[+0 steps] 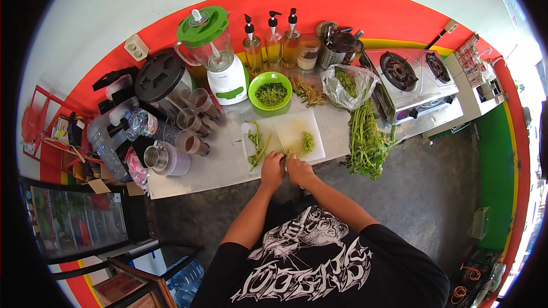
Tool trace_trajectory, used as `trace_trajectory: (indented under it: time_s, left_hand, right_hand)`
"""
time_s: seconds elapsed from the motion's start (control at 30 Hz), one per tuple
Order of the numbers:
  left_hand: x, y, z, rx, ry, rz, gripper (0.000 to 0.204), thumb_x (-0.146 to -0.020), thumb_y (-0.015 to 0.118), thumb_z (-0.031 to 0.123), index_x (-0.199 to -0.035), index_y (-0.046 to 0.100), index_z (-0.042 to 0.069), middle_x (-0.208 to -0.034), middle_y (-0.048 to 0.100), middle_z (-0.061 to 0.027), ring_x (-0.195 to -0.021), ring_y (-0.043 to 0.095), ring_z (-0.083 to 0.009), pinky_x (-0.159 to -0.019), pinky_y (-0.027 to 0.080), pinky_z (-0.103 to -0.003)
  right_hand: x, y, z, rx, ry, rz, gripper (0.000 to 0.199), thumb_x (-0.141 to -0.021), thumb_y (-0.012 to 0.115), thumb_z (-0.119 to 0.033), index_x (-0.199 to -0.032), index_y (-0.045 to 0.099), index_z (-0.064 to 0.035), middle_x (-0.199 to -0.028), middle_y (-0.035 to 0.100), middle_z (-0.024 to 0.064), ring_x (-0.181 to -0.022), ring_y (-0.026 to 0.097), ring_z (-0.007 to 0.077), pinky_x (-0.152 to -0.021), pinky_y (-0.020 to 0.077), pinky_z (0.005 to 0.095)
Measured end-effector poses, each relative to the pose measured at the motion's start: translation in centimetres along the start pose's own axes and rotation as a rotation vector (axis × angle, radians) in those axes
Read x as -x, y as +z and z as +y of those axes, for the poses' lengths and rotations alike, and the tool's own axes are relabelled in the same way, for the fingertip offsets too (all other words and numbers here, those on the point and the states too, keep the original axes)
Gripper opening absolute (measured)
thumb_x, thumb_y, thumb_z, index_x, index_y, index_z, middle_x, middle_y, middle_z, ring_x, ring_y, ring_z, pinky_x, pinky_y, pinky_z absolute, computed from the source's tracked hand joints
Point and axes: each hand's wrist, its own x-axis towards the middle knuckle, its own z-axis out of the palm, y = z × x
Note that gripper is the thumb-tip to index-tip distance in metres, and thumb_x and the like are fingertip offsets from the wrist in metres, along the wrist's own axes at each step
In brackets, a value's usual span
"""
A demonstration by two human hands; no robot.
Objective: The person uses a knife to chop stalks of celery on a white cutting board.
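Note:
A white cutting board (315,131) lies at the counter's front edge. My left hand (273,170) is closed at that near edge, its fingers curled; whatever it grips is hidden. Right beside it, my right hand (299,171) is closed around what looks like a knife, its handle mostly covered. The knife blade (279,135) blends into the pale board and points away from me. Chopped green pieces (308,142) form a small pile on the board's right. Longer green stalks (256,144) lie on its left. Behind the board stands a green bowl (255,98) holding chopped greens.
A leafy bunch (365,142) overhangs the counter edge at right, below a plastic bag (365,96) of greens. Further right sits a gas stove (419,94). A blender (220,60) and pump bottles (273,45) stand behind. Cups (192,142) and a flask (174,161) are left.

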Motion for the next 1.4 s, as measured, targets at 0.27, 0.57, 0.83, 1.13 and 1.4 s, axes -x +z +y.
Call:
trace_trajectory:
  time_s: [0.27, 0.57, 0.83, 1.13, 1.4]
  left_hand:
    - [-0.2, 0.0, 0.1, 0.004, -0.001, -0.013, 0.008, -0.087, 0.06, 0.004, -0.092, 0.066, 0.001, -0.092, 0.062, -0.0177, -0.09, 0.06, -0.0399, -0.079, 0.049, -0.047]
    - [0.1, 0.2, -0.7, -0.065, -0.059, -0.022, 0.007, -0.088, 0.062, 0.008, -0.092, 0.066, 0.005, -0.093, 0.063, -0.0144, -0.094, 0.06, -0.0383, -0.08, 0.05, -0.046]
    - [0.2, -0.2, -0.5, -0.006, -0.142, -0.017, 0.008, -0.087, 0.062, 0.008, -0.092, 0.066, 0.004, -0.093, 0.063, -0.0156, -0.093, 0.06, -0.0393, -0.08, 0.049, -0.048]
    - [0.6, -0.3, -0.7, -0.082, -0.091, -0.026, 0.007, -0.086, 0.063, 0.008, -0.091, 0.067, 0.003, -0.091, 0.062, -0.0162, -0.09, 0.06, -0.0393, -0.079, 0.049, -0.048]
    - [0.7, -0.3, -0.1, -0.054, -0.052, -0.026, 0.011, -0.085, 0.062, 0.006, -0.093, 0.069, 0.002, -0.091, 0.062, -0.0167, -0.089, 0.06, -0.0397, -0.079, 0.049, -0.047]
  right_hand:
    - [0.1, 0.9, 0.2, 0.063, -0.015, 0.064, 0.032, -0.088, 0.062, -0.011, -0.112, 0.048, 0.0048, -0.101, 0.071, 0.0253, -0.097, 0.072, 0.0389, -0.082, 0.0588, 0.0439]
    - [1.1, 1.8, -0.1, 0.031, 0.033, 0.02, 0.031, -0.088, 0.061, -0.011, -0.112, 0.048, 0.0044, -0.101, 0.069, 0.029, -0.097, 0.07, 0.0419, -0.084, 0.0573, 0.0458]
    - [1.4, 1.5, -0.1, 0.051, -0.005, 0.024, 0.027, -0.088, 0.059, -0.008, -0.11, 0.049, 0.0039, -0.1, 0.069, 0.0287, -0.095, 0.071, 0.0419, -0.083, 0.0578, 0.0455]
    - [1.1, 0.4, -0.6, 0.017, -0.007, -0.03, 0.031, -0.087, 0.062, -0.009, -0.111, 0.048, 0.0046, -0.101, 0.069, 0.029, -0.098, 0.069, 0.0436, -0.085, 0.0568, 0.0484]
    - [0.6, 1.5, 0.1, -0.054, -0.027, 0.04, 0.033, -0.088, 0.061, -0.009, -0.113, 0.045, 0.006, -0.1, 0.069, 0.0297, -0.097, 0.07, 0.0431, -0.084, 0.057, 0.0486]
